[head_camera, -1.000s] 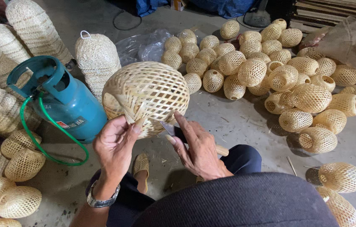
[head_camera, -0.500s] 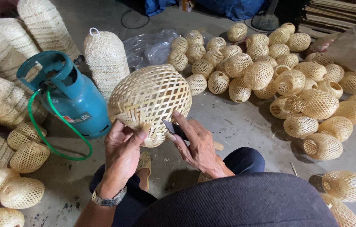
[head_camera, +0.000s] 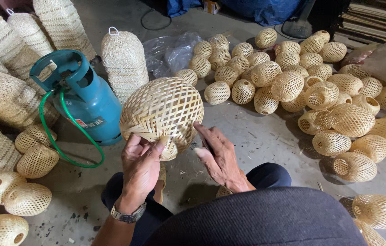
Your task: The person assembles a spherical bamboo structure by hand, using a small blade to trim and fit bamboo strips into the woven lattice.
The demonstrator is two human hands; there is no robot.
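A round woven bamboo lampshade (head_camera: 162, 111) is held up over my lap, its open rim facing me. My left hand (head_camera: 141, 166), with a watch at the wrist, grips the lower rim between thumb and fingers. My right hand (head_camera: 220, 157) is at the rim's right side, fingers closed around a small dark tool that is mostly hidden, fingertips touching the weave.
A teal gas cylinder (head_camera: 83, 98) with a green hose (head_camera: 61, 150) stands on the concrete floor to the left. Tall woven shades (head_camera: 124, 59) stand behind it. A heap of several small woven shades (head_camera: 311, 86) lies at right, more (head_camera: 20, 200) at lower left. Clear plastic sheet (head_camera: 172, 50).
The lampshade has been turned a little in my hands, and my left hand has regripped its lower rim. My head has shifted, so the scene sits slightly further right.
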